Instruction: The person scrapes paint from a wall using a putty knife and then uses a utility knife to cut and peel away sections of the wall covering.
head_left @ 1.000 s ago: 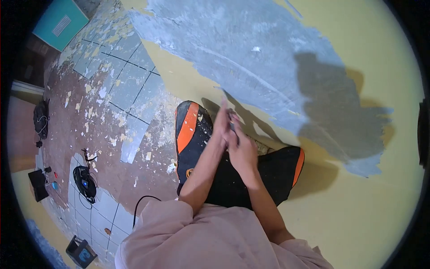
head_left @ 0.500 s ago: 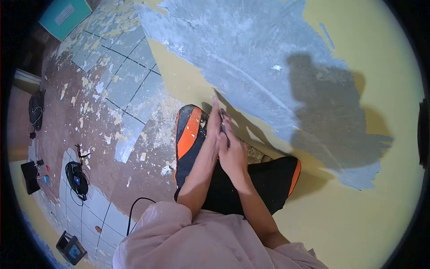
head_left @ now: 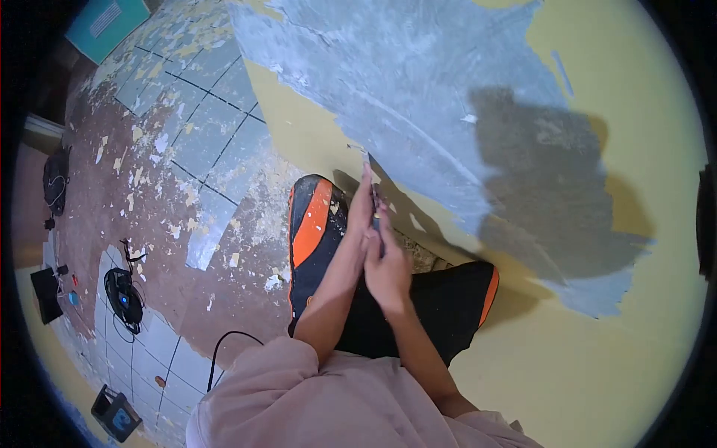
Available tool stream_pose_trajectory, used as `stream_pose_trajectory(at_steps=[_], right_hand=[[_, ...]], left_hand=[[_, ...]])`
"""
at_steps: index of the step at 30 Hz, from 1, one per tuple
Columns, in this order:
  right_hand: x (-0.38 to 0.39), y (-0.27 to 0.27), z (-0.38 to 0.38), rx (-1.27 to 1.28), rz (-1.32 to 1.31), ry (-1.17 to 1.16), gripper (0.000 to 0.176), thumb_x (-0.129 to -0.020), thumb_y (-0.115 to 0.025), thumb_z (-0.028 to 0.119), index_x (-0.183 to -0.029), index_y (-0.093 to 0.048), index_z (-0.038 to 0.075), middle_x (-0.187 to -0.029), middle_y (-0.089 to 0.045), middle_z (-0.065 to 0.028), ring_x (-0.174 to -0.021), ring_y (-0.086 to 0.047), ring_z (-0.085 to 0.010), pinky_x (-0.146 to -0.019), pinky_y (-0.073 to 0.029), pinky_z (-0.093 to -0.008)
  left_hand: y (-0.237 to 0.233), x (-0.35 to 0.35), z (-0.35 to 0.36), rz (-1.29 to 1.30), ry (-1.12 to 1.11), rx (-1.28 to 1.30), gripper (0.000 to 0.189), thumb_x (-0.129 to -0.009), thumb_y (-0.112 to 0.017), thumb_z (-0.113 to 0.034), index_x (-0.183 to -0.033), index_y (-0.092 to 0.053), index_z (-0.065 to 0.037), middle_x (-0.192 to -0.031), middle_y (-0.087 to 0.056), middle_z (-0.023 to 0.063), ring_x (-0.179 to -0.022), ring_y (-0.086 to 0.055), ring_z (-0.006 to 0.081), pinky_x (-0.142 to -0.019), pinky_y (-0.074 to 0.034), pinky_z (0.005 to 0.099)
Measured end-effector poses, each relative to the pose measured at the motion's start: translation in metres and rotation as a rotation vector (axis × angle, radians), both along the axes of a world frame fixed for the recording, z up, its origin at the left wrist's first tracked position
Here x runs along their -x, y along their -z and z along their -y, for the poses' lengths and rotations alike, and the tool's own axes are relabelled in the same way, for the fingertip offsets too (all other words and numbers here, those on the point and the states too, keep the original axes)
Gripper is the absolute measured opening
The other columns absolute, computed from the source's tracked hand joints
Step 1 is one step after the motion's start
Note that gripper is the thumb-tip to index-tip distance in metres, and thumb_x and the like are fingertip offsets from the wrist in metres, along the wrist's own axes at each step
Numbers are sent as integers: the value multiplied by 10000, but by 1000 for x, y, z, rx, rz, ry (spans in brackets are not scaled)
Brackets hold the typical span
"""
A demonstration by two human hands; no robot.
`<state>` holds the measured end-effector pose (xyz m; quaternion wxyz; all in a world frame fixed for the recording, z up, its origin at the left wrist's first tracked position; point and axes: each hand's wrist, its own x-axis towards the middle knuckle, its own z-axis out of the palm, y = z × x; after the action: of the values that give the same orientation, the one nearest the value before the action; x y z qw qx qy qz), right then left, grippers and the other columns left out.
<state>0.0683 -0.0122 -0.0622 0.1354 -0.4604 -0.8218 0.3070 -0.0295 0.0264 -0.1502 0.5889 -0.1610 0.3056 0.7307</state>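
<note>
Against the yellow wall [head_left: 299, 119], beside its grey scraped patch [head_left: 418, 97], both hands meet around a thin scraper-like tool [head_left: 376, 216]. My left hand [head_left: 361, 205] lies along the tool's left side, fingers straight and pointing at the wall. Its grip is partly hidden. My right hand [head_left: 388, 261] is wrapped round the dark handle from the right. The tool's narrow tip [head_left: 366, 155] shows just past my left fingertips, at the lower edge of the grey patch, where a small flake [head_left: 352, 146] sticks out.
Paint flakes [head_left: 160, 142] litter the brown and tiled floor at left. Black-and-orange trousers [head_left: 310, 231] cover my bent legs below the hands. A coiled black device [head_left: 124, 299], a dark stool-like object [head_left: 116, 414] and a teal box [head_left: 108, 26] stand further left. My shadow falls on the wall.
Both hands have slid slightly up along the wall, and the tool's tip now shows beyond my left fingertips. The view has shifted a little.
</note>
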Motion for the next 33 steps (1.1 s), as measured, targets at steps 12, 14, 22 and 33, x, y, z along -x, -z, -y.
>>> stream_pose_trajectory(at_steps=[12,14,22,33], right_hand=[[-11,-15,-10,-61,-101,-15,396,-900,-461,259,-1266,-500,112,-860,-622,-239,-809,-604,-420,-704,-485,-459],[-18,-3,-21,-206,-226,-55,389,-898,-461,259,-1258,-509,119,-825,-614,-248,-804,-594,-429,-711,-481,-460],[-1,-7,-11,-63,-87,-22,403,-896,-452,248,-1283,-476,137,-815,-614,-263,-772,-597,-429,-679,-480,-486],[-8,-14,-15,121,29,-17,420,-898,-460,221,-1301,-455,104,-1212,-535,-180,-1090,-515,-372,-910,-420,-437]], left_hand=[[-6,-18,-6,-263,61,183,559,-857,-428,-636,-700,-519,-107,-572,-487,24,-451,-449,137,-444,-401,275],[-30,-23,-12,-147,92,184,544,-850,-446,-634,-727,-524,-110,-574,-478,12,-466,-462,127,-465,-429,274],[-10,-12,-10,-293,18,247,545,-841,-463,-638,-698,-515,-115,-516,-409,-16,-483,-454,70,-459,-328,184],[26,-29,-15,-156,-159,164,531,-849,-478,-615,-737,-561,-104,-539,-441,1,-469,-436,93,-444,-356,230]])
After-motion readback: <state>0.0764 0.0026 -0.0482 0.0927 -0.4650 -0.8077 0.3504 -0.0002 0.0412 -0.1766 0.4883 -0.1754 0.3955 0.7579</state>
